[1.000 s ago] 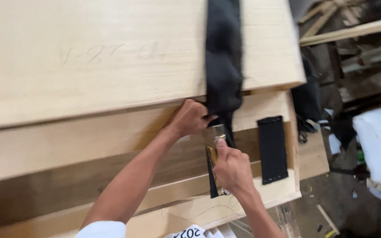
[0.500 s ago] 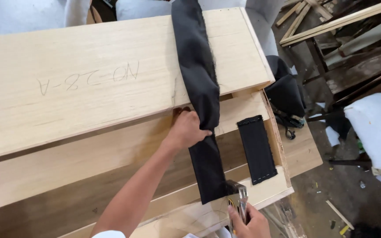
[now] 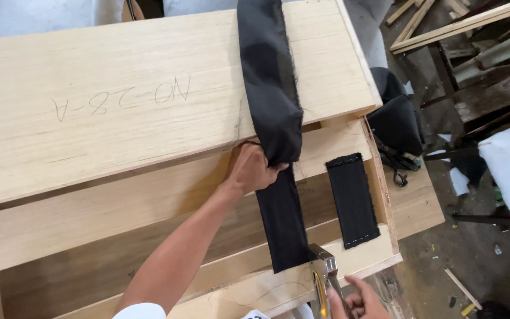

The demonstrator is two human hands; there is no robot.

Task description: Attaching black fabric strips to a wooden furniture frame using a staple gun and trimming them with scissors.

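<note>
The left hand (image 3: 254, 168) is closed on the edge of a long black strap (image 3: 275, 118), pinching it where it comes off the wide top board (image 3: 149, 100) and drops over the rail below. From that grip the strap runs down across the open gap of the wooden frame (image 3: 119, 201) — flat and fairly taut — and its lower end lies on the front rail (image 3: 231, 289). The nose of a metal staple gun (image 3: 324, 272) sits right on that lower end, at its right corner. The right hand (image 3: 358, 301) holds the gun from below at the picture's bottom edge; the fingers are wrapped round the handle with one finger stretched out (the rest of the hand is cut off by the frame edge). Just to the right of the strap, apart from it, a shorter black strap (image 3: 352, 199) is already stretched between the two rails. On the floor at right lie wood scraps (image 3: 461, 289) and a dark cloth bundle (image 3: 395, 121) against the frame's corner.
</note>
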